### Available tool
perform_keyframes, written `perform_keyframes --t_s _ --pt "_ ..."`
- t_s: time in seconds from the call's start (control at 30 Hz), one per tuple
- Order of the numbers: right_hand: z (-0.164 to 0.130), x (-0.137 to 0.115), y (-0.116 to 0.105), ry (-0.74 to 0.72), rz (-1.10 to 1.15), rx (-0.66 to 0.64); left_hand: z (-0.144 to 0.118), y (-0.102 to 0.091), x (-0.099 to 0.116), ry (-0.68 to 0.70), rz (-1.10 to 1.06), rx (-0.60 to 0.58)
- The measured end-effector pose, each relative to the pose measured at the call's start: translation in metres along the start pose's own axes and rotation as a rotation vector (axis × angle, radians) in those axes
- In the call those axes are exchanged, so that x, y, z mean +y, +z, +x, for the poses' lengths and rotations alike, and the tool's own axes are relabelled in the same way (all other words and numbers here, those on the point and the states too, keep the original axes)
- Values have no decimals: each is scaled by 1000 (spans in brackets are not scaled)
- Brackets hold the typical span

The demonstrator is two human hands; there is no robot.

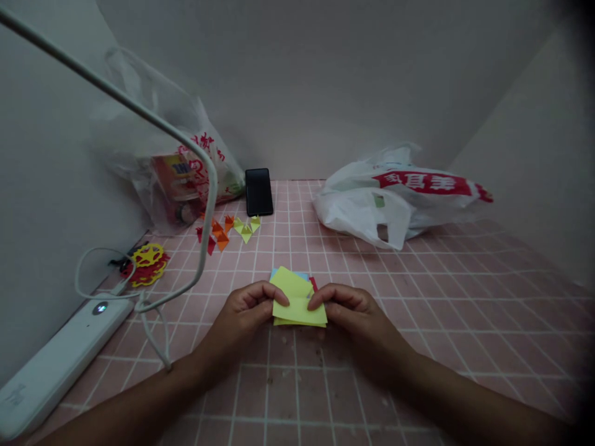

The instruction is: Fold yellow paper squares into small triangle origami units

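Note:
A folded sheet of yellow paper is held between my two hands, low over the pink tiled surface. My left hand pinches its left edge, the finger on top and the thumb close by. On the right edge, my right hand grips the same sheet in a like pinch. Just behind it lies another yellow sheet, over a blue sheet and a bit of red paper that peek out. How these sheets are stacked under the held one is partly hidden.
Small folded paper pieces in red, orange and yellow lie ahead, near a black phone. Plastic bags stand at back left and right. A white power bank and looping cable occupy the left.

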State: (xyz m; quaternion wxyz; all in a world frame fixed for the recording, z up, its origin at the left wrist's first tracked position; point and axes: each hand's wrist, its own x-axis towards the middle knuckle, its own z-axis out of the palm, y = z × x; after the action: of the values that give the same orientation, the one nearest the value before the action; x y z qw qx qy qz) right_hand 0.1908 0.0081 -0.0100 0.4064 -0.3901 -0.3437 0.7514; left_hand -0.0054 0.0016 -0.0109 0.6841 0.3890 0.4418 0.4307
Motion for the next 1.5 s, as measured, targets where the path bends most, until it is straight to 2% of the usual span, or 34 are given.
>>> perform_keyframes --t_s 0.2,0.37,0.57,0.7,0.8,0.97,1.07,1.17,1.3,1.5 --pt "0 -1 0 9 34 -14 1 3 2 -27 -68 -28" --pt "1 -1 -1 13 58 -34 0 3 5 -44 11 -40" --pt "1 2 -3 -29 -20 -48 -1 0 9 -32 148 -13" --pt "2 3 -4 -27 -95 -53 4 0 4 -30 141 -4" --pt "2 2 -5 -41 -177 -79 5 0 0 -72 122 -53" --pt "-1 -3 -5 -138 -454 -154 1 1 0 -206 262 -149" --pt "-2 -2 -5 -158 -522 -216 -1 3 -1 -240 317 -180" --pt "-2 2 -5 -121 -460 -207 -2 4 -1 -254 317 -170" --pt "1 5 -5 -100 -238 -158 -2 8 2 -268 236 -75" --pt "2 8 -4 16 -198 -176 -2 10 4 -151 208 6"
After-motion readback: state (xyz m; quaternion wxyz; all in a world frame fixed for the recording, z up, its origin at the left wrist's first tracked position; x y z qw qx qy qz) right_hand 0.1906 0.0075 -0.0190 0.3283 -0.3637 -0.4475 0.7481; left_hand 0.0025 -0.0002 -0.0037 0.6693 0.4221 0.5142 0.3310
